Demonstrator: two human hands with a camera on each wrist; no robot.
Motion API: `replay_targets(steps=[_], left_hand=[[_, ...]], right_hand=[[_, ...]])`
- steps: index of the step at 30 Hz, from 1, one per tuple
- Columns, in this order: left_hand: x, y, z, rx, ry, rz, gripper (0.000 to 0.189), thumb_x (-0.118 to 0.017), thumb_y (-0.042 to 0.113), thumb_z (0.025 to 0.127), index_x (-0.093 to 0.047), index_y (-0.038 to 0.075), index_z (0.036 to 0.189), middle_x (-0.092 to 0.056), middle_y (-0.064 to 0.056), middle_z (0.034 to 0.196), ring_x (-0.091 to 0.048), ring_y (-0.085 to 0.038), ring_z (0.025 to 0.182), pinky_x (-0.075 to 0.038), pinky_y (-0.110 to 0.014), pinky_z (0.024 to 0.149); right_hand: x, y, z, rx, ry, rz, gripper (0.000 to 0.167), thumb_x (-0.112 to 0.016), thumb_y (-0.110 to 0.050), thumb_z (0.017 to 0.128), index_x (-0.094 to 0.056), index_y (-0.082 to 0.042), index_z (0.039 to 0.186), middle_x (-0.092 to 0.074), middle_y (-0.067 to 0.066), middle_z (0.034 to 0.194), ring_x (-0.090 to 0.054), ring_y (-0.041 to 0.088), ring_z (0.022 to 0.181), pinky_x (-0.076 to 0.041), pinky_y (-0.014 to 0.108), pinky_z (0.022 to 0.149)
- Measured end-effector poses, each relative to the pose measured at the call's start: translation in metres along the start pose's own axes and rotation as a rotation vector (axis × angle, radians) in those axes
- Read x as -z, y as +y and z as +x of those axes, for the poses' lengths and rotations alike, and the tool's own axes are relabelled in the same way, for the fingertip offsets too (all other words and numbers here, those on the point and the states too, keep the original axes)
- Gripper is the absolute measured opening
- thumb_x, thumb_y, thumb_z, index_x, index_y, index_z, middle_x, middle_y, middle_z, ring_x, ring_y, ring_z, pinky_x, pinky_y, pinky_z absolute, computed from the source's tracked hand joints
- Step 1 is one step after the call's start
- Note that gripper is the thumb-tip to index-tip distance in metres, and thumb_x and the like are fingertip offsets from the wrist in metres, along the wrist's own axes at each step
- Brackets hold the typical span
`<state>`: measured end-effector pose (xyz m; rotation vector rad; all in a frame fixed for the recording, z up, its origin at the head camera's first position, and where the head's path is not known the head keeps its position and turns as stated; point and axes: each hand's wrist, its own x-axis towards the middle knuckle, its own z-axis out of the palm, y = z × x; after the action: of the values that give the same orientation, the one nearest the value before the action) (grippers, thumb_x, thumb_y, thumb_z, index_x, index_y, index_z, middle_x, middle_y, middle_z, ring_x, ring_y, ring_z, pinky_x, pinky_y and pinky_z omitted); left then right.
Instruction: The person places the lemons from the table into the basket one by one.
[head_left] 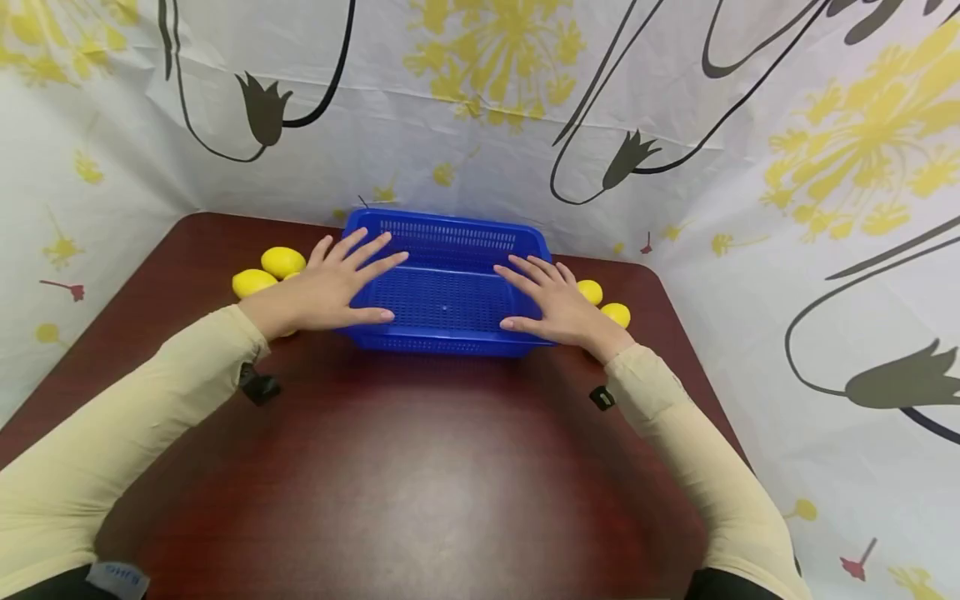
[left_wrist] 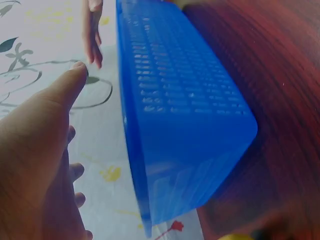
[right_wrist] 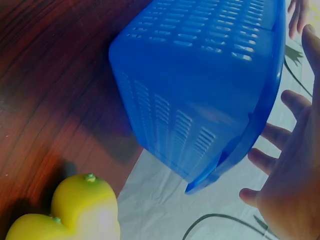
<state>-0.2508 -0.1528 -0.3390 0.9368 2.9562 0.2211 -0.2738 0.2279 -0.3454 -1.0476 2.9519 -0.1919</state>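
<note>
A blue plastic basket point(head_left: 442, 333) with slotted sides stands on the table near its back edge, with nothing visible inside. Over its left end my left hand point(head_left: 333, 283) is spread with straight fingers, holding nothing. My right hand point(head_left: 558, 304) is spread in the same way above the right end. In the left wrist view the left hand point(left_wrist: 40, 135) is just off the rim of the basket point(left_wrist: 185, 120). Seen from the right wrist, the fingers of the right hand point(right_wrist: 290, 165) lie close to the rim of the basket point(right_wrist: 185, 90).
Yellow lemons point(head_left: 282, 262) sit left of the basket, partly behind the left wrist. More lemons point(head_left: 616, 315) lie on its right, also seen in the right wrist view point(right_wrist: 85, 205). A patterned white cloth point(head_left: 465, 158) rises behind and beside the dark red table point(head_left: 420, 483).
</note>
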Motion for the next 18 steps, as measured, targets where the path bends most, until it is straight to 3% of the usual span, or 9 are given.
replay_targets(steps=[8,14,18], left_hand=[[0.011,-0.021,-0.015,0.052,0.057,0.015,0.087,-0.048,0.07,0.091,-0.007,0.035,0.159,-0.001,-0.005,0.169,-0.002,-0.04,0.155,-0.005,-0.073,0.115],[0.017,-0.034,-0.031,0.103,0.117,-0.027,0.086,-0.053,0.065,0.092,-0.013,0.03,0.159,-0.007,-0.01,0.168,-0.005,-0.041,0.154,-0.005,-0.074,0.113],[0.017,-0.042,-0.041,0.135,0.144,-0.038,0.086,-0.055,0.063,0.091,-0.015,0.029,0.159,-0.011,-0.011,0.167,-0.008,-0.042,0.153,-0.006,-0.074,0.113]], right_hand=[[0.001,0.007,-0.017,0.02,0.081,0.05,0.081,-0.06,-0.064,0.087,-0.026,-0.037,0.155,-0.03,-0.002,0.163,-0.025,0.03,0.15,-0.014,0.063,0.118],[0.0,0.009,-0.027,0.021,0.077,0.073,0.074,-0.061,-0.061,0.088,-0.035,-0.035,0.152,-0.039,0.001,0.157,-0.03,0.028,0.147,-0.02,0.059,0.118],[-0.003,0.011,-0.033,0.033,0.092,0.089,0.065,-0.066,-0.056,0.088,-0.05,-0.028,0.145,-0.049,0.003,0.15,-0.036,0.029,0.143,-0.024,0.057,0.117]])
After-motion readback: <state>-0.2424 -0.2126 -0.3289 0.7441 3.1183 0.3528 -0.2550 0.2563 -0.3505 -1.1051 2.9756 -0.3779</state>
